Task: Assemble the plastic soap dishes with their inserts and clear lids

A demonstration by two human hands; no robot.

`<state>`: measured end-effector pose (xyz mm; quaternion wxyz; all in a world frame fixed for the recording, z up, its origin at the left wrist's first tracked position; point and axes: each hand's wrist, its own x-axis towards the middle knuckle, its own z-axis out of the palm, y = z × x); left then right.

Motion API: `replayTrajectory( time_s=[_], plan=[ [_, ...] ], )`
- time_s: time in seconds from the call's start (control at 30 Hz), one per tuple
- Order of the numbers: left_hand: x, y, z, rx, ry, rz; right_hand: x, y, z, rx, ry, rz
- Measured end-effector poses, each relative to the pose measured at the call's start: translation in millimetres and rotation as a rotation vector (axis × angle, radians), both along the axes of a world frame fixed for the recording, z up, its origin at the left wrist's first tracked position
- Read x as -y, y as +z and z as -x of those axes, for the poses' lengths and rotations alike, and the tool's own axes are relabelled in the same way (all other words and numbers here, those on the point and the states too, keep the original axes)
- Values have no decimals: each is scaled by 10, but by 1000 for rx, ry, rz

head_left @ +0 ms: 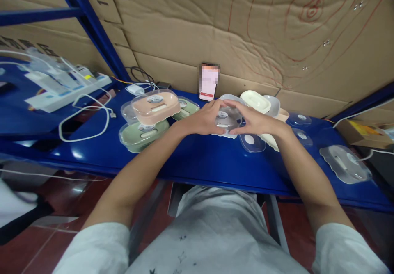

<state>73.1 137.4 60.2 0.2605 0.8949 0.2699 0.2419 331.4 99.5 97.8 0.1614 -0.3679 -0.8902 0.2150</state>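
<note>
My left hand [207,119] and my right hand [254,120] curve around a grey soap box [227,120] with a clear lid and a round label. They grip it from both sides, thumbs toward me. Left of my hands, a peach soap box [156,108] with a clear lid rests over a green one [144,135], and another green box [186,109] sits beside them. Just right of the held box lies a clear lid [252,142] with a white round label. Behind my right hand are a cream tray [255,101] and a grey one [272,106], partly covered.
A phone [208,81] leans against the cardboard wall. On the left of the blue table [197,163] are a power strip [67,93] and a white cable [83,138]. To the right lie clear lids [300,119], a lidded grey box [346,163] and a carton [366,132].
</note>
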Motion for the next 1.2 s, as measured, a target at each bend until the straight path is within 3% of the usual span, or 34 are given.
replayTrajectory(
  time_s=[0.23, 0.4, 0.53, 0.67, 0.8, 1.0, 1.07, 1.2],
  plan=[
    [-2, -71, -31, 44, -45, 1, -12, 127, -37, -74, -45, -40],
    [43, -181, -87, -34, -9, 75, -73, 281, -317, 3, -167, -212],
    [79, -154, -92, -119, -22, 16, -298, 127, -534, 16, -416, -425],
    [63, -150, -90, -274, -58, -51, -462, -67, -551, 108, -591, -466],
    [11, -189, -107, -287, -77, -74, -342, 8, -415, 74, -439, -384],
    [18, -94, -87, -215, -81, -32, -21, 176, -112, 195, -77, 81],
    [33, -42, -68, -167, -83, -5, 4, 134, -49, 222, -34, 160],
    [24, -40, -62, -101, -86, -3, -56, 17, -21, 245, -42, 153]
  ],
)
